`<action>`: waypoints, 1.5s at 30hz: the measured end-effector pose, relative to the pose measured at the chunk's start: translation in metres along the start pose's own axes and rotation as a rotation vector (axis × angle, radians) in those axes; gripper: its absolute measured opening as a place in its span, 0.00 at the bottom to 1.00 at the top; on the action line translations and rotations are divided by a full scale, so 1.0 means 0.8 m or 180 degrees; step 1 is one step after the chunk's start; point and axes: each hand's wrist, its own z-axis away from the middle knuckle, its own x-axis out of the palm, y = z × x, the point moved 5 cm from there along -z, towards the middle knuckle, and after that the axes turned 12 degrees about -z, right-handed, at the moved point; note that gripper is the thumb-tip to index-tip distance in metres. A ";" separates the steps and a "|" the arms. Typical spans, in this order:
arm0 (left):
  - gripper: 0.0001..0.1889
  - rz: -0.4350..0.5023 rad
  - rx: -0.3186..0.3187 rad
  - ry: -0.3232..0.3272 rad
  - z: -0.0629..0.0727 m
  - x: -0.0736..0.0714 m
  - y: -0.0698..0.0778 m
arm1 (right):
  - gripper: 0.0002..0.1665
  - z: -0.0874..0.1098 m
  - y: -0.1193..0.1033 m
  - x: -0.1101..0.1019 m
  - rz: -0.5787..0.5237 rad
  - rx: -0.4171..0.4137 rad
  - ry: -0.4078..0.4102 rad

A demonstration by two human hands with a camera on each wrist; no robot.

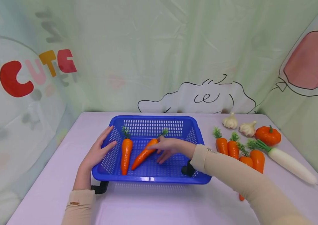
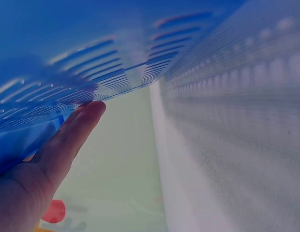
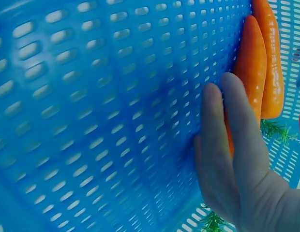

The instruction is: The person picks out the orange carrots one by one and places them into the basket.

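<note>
A glossy orange, green-topped plastic-looking carrot (image 1: 143,157) slants inside the blue perforated basket (image 1: 125,179); the right hand (image 1: 168,147) is over it, fingers loosely extended. The left hand (image 1: 98,153), straight-fingered, rests at the basket's left side. Likely placing; next calls for lifting clear.

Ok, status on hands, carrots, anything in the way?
Left hand at left side of basket. Right hand over slanted carrot, fingers extended. Second carrot beside it. No obstruction visible.
</note>
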 end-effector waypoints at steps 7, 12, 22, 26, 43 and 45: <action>0.34 -0.0028 0.0016 0.0015 -0.001 -0.001 -0.002 | 0.41 -0.014 -0.005 0.018 -0.0152 -0.0118 -0.0205; 0.34 -0.0039 0.0000 0.0004 -0.001 0.000 -0.003 | 0.41 -0.021 -0.010 0.034 -0.0073 -0.0169 -0.0426; 0.34 -0.0014 0.0023 0.0014 -0.002 0.000 -0.001 | 0.49 -0.033 -0.018 0.057 0.0076 -0.0291 -0.0581; 0.34 -0.0024 -0.0008 0.0000 -0.001 0.001 -0.001 | 0.51 -0.036 -0.019 0.063 0.0086 -0.0365 -0.0647; 0.34 0.0008 -0.0057 -0.0008 -0.001 0.001 -0.001 | 0.51 -0.018 -0.032 0.055 0.0123 -0.0480 -0.0637; 0.34 0.0013 -0.0066 -0.0006 -0.001 0.001 -0.001 | 0.50 -0.010 -0.037 0.052 0.0203 -0.0533 -0.0675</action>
